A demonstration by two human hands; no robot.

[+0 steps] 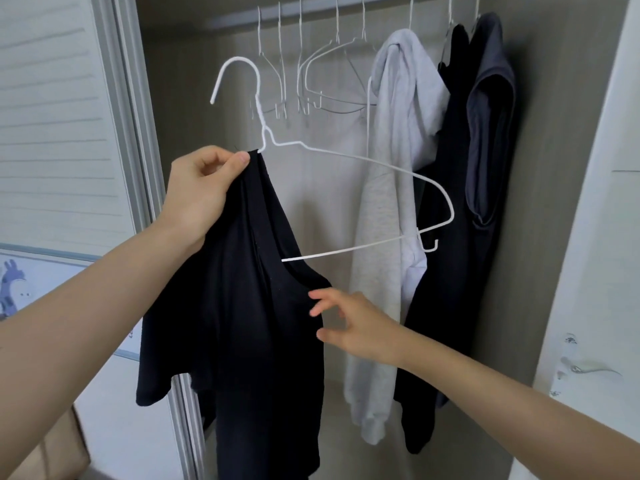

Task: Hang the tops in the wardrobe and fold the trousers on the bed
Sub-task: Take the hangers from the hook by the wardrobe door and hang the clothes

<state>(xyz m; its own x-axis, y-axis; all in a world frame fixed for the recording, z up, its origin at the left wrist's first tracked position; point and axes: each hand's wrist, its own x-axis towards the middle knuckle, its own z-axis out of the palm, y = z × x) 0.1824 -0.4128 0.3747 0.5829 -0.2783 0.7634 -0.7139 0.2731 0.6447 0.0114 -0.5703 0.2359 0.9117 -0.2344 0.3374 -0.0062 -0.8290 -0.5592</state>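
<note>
Hanging half-threaded on a white wire hanger (363, 161), the black top (242, 306) droops in front of the open wardrobe, its far shoulder still off the wire. The left hand (201, 188) pinches the top's neckline just beside the hanger's neck. The right hand (356, 327) hovers at the loose shoulder, fingers spread and holding nothing. On the rail (311, 8) behind hang bare hangers (304, 81), a grey hoodie (391, 202), another black top (446, 237) and a dark grey top (488, 133).
</note>
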